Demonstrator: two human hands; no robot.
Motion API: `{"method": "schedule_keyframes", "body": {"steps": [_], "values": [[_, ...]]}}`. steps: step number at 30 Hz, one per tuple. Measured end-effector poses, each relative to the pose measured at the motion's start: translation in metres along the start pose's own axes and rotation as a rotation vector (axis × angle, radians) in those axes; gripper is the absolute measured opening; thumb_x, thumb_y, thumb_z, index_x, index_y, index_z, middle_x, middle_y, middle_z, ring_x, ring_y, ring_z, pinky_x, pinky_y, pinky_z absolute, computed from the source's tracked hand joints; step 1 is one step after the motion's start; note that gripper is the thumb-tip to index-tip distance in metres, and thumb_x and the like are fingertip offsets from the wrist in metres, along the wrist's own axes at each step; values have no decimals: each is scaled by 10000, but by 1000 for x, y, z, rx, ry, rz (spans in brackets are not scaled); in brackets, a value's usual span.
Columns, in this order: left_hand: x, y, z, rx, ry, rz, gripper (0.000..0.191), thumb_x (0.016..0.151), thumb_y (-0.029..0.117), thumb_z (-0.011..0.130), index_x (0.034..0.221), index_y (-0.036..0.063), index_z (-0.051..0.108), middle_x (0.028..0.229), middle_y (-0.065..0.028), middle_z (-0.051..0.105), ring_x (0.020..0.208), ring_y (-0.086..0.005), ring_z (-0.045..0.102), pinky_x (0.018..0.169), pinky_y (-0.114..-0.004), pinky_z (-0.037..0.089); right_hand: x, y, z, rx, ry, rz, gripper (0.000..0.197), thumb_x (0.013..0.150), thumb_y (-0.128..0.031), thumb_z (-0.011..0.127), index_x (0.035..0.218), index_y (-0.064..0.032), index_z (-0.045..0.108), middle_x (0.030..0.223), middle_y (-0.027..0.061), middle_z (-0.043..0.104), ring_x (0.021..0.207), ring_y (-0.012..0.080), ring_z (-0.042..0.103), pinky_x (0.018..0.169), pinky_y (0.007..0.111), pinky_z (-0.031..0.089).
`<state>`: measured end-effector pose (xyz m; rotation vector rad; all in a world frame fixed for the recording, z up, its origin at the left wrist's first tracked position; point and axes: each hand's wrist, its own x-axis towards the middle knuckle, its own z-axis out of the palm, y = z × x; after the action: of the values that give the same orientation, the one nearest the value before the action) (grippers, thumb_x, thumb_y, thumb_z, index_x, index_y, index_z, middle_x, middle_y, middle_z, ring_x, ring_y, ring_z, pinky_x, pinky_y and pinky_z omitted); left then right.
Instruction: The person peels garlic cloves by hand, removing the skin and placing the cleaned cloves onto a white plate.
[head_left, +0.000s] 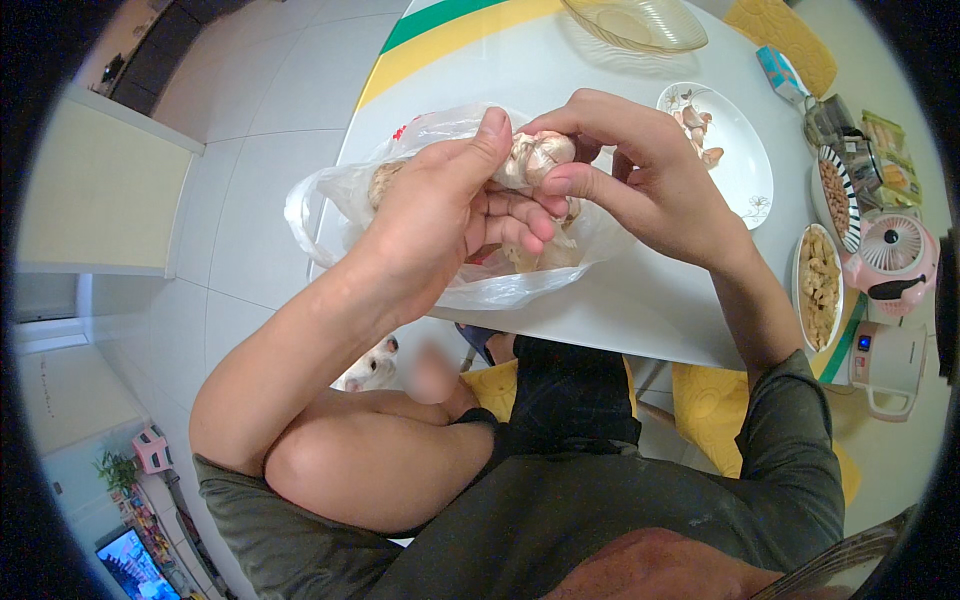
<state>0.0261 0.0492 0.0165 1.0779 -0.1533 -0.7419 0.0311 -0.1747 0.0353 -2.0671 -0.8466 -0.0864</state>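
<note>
A bulb of garlic (534, 157) is held between my two hands above the table. My left hand (461, 187) supports it from the left, thumb raised along its side and fingers curled beneath. On the other side, my right hand (637, 161) pinches the bulb with thumb and fingertips. Under both hands lies an open white plastic bag (495, 292), with another garlic bulb (384, 184) partly visible at its left and papery skins (551, 251) inside. To the right, separated garlic cloves (697, 127) rest on a white plate (742, 191).
A ribbed amber dish (637, 26) stands at the far side of the white table (652, 300). Along the right are a bowl of peanuts (834, 191), a dish of pale brown food (819, 289), a pink fan (892, 255) and a white appliance (889, 367). A white dog (371, 367) is below the edge.
</note>
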Motion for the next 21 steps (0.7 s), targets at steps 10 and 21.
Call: {"method": "schedule_keyframes", "body": {"steps": [10,21], "values": [[1,-6,6,73,147,65,417,1104,267,499,1353,-63,550,1150,-155,691,987,-213,709,911,-324,596,1,3,-2,-88,43,-63,265,823,-39,790,1061,-38,674,958,78,716,784,196,670,683,303,534],[2,-3,4,201,204,157,392,1046,104,599,1412,-33,568,1300,-176,667,1146,-236,688,1041,-378,579,1,0,-6,-34,40,1,392,842,-92,824,1213,-74,700,1015,-9,716,810,49,618,566,206,428]]}}
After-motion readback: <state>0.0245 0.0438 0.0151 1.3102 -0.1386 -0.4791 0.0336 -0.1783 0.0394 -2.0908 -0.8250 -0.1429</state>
